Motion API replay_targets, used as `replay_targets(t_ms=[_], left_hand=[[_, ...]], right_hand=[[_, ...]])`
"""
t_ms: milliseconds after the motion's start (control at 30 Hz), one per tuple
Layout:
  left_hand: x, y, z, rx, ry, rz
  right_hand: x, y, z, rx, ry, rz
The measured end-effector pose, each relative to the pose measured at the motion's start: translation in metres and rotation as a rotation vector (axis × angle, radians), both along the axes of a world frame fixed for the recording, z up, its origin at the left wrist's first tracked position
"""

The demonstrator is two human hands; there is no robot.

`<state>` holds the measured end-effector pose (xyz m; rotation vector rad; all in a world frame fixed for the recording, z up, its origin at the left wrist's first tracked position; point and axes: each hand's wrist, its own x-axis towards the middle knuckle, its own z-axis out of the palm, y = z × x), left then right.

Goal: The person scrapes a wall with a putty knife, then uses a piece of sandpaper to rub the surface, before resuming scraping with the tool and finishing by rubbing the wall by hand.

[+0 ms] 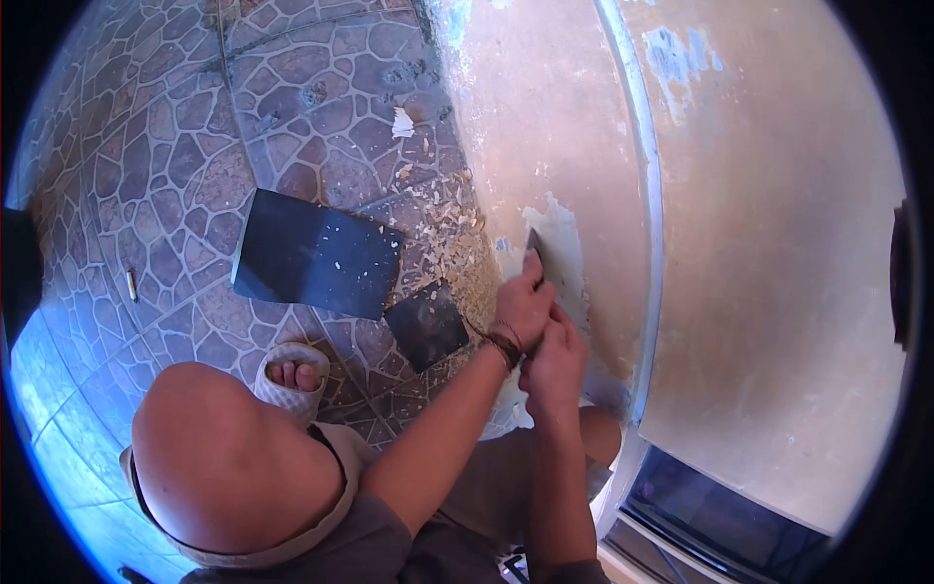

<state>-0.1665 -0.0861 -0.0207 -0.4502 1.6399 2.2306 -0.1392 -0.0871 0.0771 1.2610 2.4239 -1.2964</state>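
The dark blade of a scraper (532, 239) lies against the peeling wall (501, 107), at a patch of bared pale plaster (562, 243). My left hand (522, 307), with dark bands at the wrist, is closed around the tool close to the blade, a finger stretched along it. Just behind, my right hand (556, 365) is closed on the rear of the scraper, touching the left hand. Most of the handle is hidden by my fingers.
Paint flakes (452, 234) cover the stone-patterned floor (175, 146) along the wall's foot. A large dark sheet (316, 253) and a smaller dark square (426, 326) lie there. My slippered foot (292, 380) stands nearby. A pale vertical strip (650, 195) divides the wall.
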Motion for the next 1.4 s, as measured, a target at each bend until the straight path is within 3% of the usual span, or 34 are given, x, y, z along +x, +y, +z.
replay_targets(t_ms=[133, 233, 367, 467, 600, 700, 733, 800, 900, 967, 1000, 1100, 1133, 1233, 1333, 1400], left_hand=[[-0.014, -0.021, -0.028, 0.275, -0.146, -0.104], [0.002, -0.001, -0.008, 0.072, 0.060, 0.122], [-0.018, -0.021, -0.019, 0.115, -0.056, -0.068], [-0.018, -0.021, -0.033, 0.181, -0.083, -0.088], [0.004, 0.002, -0.011, 0.049, 0.023, 0.149], [-0.014, -0.006, -0.038, 0.015, -0.049, -0.015], [-0.019, -0.010, -0.046, 0.119, -0.084, 0.002], [-0.011, -0.009, -0.037, 0.123, -0.073, -0.015], [0.003, -0.005, -0.025, 0.014, -0.003, 0.052], [0.004, -0.003, -0.026, 0.045, 0.021, 0.059], [-0.006, -0.018, -0.031, 0.108, -0.055, -0.060], [-0.008, -0.008, -0.085, 0.418, -0.114, -0.026], [-0.010, -0.023, -0.050, 0.148, -0.097, -0.083], [0.011, 0.003, -0.038, 0.173, -0.003, 0.181], [-0.005, -0.001, -0.074, 0.219, -0.097, 0.010], [-0.015, -0.009, -0.078, 0.259, -0.140, -0.038]], right_hand=[[0.010, 0.015, -0.045, 0.249, 0.079, 0.266], [0.015, 0.009, -0.026, 0.085, 0.103, 0.161], [0.005, 0.018, -0.045, 0.184, 0.046, 0.281], [0.008, 0.018, -0.053, 0.197, 0.051, 0.284], [0.014, 0.007, -0.027, 0.065, 0.041, 0.135], [0.007, 0.016, -0.042, 0.159, 0.022, 0.216], [0.002, 0.017, -0.054, 0.189, 0.019, 0.256], [0.010, 0.027, -0.078, 0.320, 0.181, 0.387], [0.024, 0.016, -0.034, 0.036, 0.076, 0.120], [0.014, 0.009, -0.044, 0.199, 0.086, 0.262], [0.012, 0.005, -0.048, 0.289, 0.089, 0.321], [0.000, -0.011, -0.060, 0.319, 0.010, 0.340], [0.008, -0.005, -0.063, 0.269, 0.089, 0.304], [0.027, 0.007, -0.053, 0.071, 0.118, 0.122], [0.000, 0.005, -0.060, 0.179, -0.016, 0.269], [0.001, 0.012, -0.074, 0.221, 0.042, 0.306]])
